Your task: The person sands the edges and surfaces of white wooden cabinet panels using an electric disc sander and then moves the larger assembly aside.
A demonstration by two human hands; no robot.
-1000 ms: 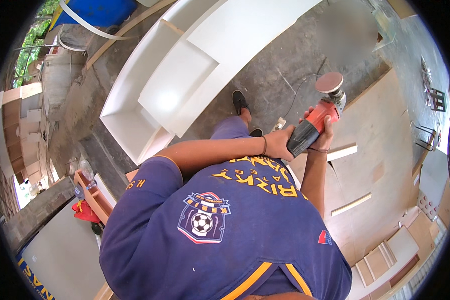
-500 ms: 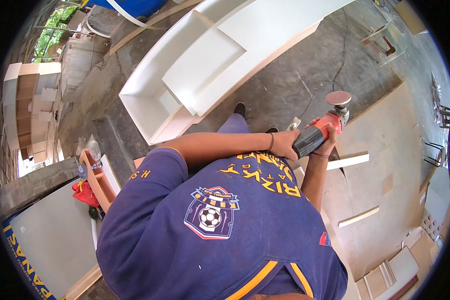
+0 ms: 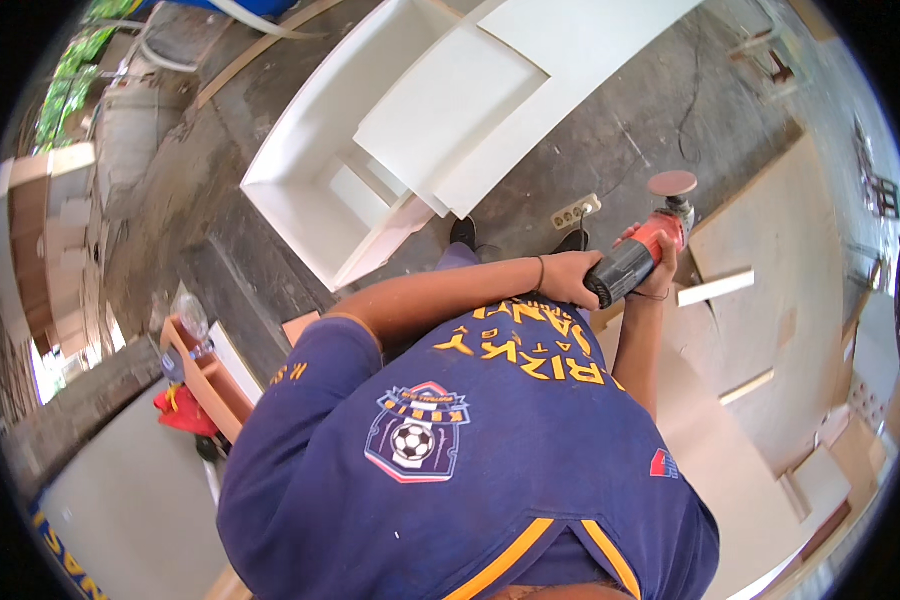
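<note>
Shifted since a second ago: white cabinet (image 3: 370,160) now nearer centre. One angle grinder (image 3: 638,245), red-and-black, held out in front of the torso above a plywood sheet (image 3: 770,300) on the floor; long axis runs lower-left to upper-right, one round disc (image 3: 672,183) leading. Two hands: left hand (image 3: 570,278) grip clamped on its rear body, right hand (image 3: 642,238) grip clamped further forward, arms bent. One white socket strip (image 3: 576,211) beyond

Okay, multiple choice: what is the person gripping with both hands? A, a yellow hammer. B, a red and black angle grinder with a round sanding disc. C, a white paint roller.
B: both hands grip the red and black angle grinder with a round sanding disc, left hand on the black rear, right hand nearer the disc.
</note>
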